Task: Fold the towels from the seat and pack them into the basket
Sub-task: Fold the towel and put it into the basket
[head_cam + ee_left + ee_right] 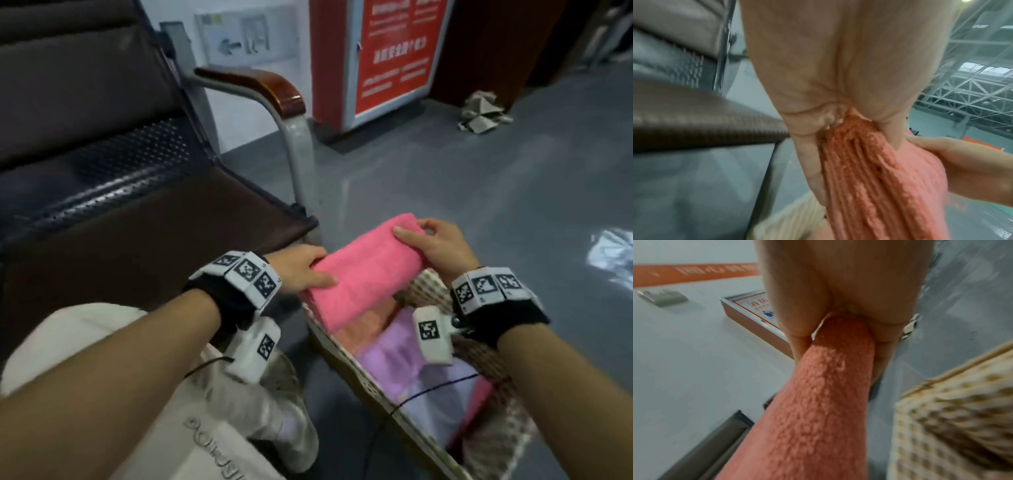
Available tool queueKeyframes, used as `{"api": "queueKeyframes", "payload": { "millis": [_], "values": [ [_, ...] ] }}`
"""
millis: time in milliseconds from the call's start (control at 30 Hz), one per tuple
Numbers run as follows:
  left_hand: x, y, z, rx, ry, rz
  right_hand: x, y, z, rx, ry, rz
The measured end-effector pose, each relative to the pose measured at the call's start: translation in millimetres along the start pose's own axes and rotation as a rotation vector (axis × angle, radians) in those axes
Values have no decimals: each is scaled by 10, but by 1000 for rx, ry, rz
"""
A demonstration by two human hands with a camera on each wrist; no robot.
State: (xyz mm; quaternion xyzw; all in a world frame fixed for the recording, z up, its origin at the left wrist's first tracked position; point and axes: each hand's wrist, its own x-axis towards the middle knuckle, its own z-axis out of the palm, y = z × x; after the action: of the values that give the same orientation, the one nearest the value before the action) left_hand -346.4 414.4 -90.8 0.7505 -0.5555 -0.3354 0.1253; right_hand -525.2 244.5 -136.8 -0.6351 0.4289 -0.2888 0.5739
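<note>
Your left hand (301, 270) pinches one end of the folded pink towel (363, 270), thumb on top, fingers underneath; your right hand (435, 246) pinches the other end the same way. You hold the towel just above the basket (513, 425), over its far end. Purple and pink towels (411, 356) already lie inside. The seat (137, 233) is to your left, its armrest (260, 85) beyond. A red cabinet (380, 58) stands against the wall, crumpled paper (483, 113) on the floor near it.
</note>
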Motion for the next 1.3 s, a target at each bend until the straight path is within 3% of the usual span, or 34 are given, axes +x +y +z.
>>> {"api": "queueKeyframes", "payload": {
  "millis": [100, 267, 367, 533, 633, 900, 1067, 1300],
  "values": [
    [412, -81, 456, -51, -106, -45, 111, 444, -138, -150, 11, 62],
    [962, -258, 967, 104, -264, -98, 409, 934, 26, -642, -118, 101],
    [1166, -425, 1169, 183, -355, -109, 570, 1186, 192, -778, -189, 149],
    [1235, -559, 1249, 287, -367, -133, 645, 1513, 436, -932, -275, 227],
    [1131, -567, 1132, 145, -267, -122, 582, 1429, 466, -1011, -247, 194],
    [429, -366, 295, -463, 87, -128, 352, 342, 751, -1043, -341, -224],
    [-424, -401, -516, -513, 341, -106, 86, -677, 1420, -975, -414, -515],
    [-1932, -924, -1285, -629, 701, -211, -529, -2000, 2688, -979, -572, -852]
  ]
}}
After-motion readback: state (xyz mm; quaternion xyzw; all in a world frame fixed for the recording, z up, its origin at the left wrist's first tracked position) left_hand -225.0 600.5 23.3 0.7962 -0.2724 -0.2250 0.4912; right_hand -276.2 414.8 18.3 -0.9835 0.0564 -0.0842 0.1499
